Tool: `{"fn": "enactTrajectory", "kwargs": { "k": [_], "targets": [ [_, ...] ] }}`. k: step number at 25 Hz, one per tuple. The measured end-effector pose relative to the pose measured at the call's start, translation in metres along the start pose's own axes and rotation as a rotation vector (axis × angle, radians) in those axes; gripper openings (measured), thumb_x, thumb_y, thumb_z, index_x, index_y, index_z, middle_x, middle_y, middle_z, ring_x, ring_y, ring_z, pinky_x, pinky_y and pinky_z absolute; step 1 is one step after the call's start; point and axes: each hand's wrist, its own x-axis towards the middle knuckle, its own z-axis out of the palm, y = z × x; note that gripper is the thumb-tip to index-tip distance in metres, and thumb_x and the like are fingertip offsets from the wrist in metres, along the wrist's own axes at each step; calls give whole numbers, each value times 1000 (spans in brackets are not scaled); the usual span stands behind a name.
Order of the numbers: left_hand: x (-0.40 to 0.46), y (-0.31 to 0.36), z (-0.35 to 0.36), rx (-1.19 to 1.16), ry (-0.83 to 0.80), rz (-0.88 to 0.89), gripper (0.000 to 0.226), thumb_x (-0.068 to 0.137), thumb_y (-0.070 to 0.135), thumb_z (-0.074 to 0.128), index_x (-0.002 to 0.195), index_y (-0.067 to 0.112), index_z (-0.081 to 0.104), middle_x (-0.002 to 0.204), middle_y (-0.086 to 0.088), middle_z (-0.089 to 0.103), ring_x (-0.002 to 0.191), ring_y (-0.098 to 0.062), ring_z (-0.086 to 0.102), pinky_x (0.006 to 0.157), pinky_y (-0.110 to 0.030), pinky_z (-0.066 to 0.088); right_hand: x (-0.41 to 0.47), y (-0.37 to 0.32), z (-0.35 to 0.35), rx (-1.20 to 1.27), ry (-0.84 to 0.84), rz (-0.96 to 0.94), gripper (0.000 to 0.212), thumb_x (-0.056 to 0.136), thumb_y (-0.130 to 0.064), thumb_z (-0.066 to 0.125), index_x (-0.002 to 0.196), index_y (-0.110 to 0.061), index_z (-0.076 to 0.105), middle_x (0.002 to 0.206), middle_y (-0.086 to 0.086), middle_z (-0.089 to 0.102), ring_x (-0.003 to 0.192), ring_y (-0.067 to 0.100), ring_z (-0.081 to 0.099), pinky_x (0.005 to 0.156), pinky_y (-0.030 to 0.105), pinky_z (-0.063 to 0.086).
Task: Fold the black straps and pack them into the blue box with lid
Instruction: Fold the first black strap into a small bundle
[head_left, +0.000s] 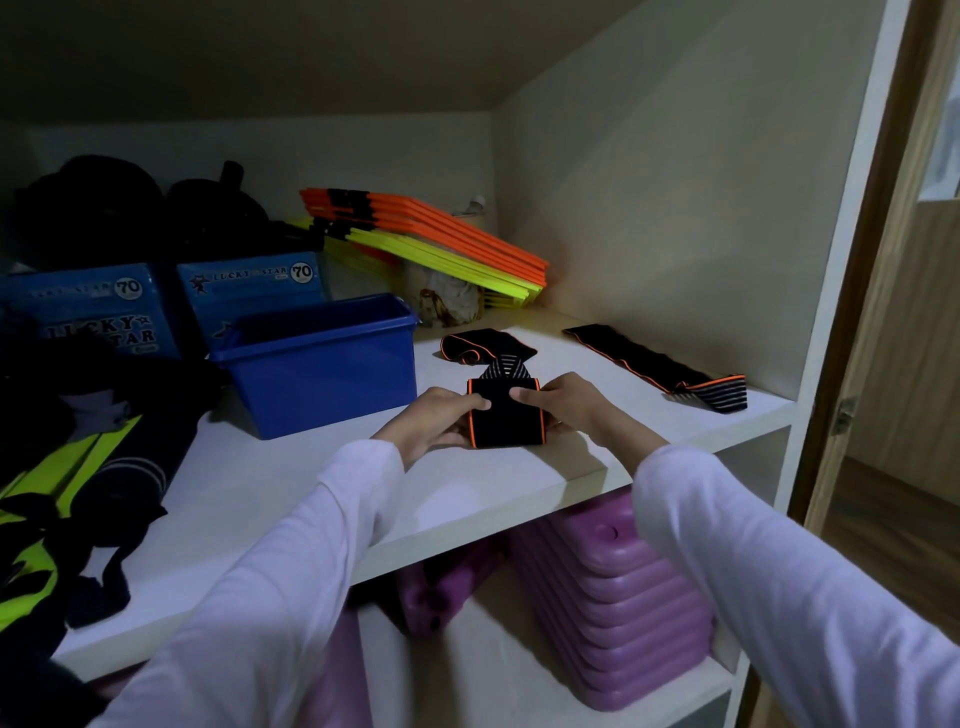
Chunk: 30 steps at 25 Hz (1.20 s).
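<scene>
Hands meet at the front edge of a white closet shelf, where you hold a folded black strap with orange edging between them. Your left hand grips the strap's left side, thumb pressed over the top; your right hand pinches its right side the same way. A striped end of the strap pokes out behind the fold.

Just behind it lies a second strap, loosely bunched, and well to the right a third strap stretches flat toward the shelf's side wall. The blue box stands open to the left of your hands, close beside them, with no lid on it; its inside is too dark to read.

Behind the box lean two blue panels printed "LUCKY STAR" with a round "70" badge. Stacked orange and yellow bars rest slantwise at the back over a crumpled bag. Dark rounded shapes fill the rear left corner, too dim to identify. Neon-yellow and dark garments spill over the shelf's left end. Below the shelf, purple ribbed blocks are stacked on the lower level. A wooden door frame rises at right.
</scene>
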Motion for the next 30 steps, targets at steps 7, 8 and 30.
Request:
{"fn": "enactTrajectory", "kwargs": {
  "k": [7, 8, 30],
  "targets": [
    [19, -2, 4, -22, 45, -41, 36, 86, 20, 66, 111, -5, 58, 83, -10, 66, 75, -18, 65, 75, -29, 57, 5, 4, 6, -71, 144, -129, 44, 87, -33, 64, 116, -3, 52, 96, 11, 52, 84, 21, 52, 59, 26, 39],
    [22, -2, 4, -24, 53, -51, 35, 86, 20, 66, 110, -4, 58, 83, -10, 66, 75, -18, 65, 76, -30, 57, 7, 5, 8, -147, 190, -222, 38, 88, -28, 62, 115, -3, 54, 95, 10, 50, 85, 21, 51, 63, 27, 38],
    [13, 7, 1, -168, -65, -118, 7, 85, 1, 61, 92, 2, 58, 87, -11, 54, 83, -20, 57, 86, -32, 53, 12, -3, -1, -48, -62, -301, 30, 81, -27, 68, 108, -18, 61, 98, 3, 63, 92, 20, 59, 79, 30, 45]
  ]
}}
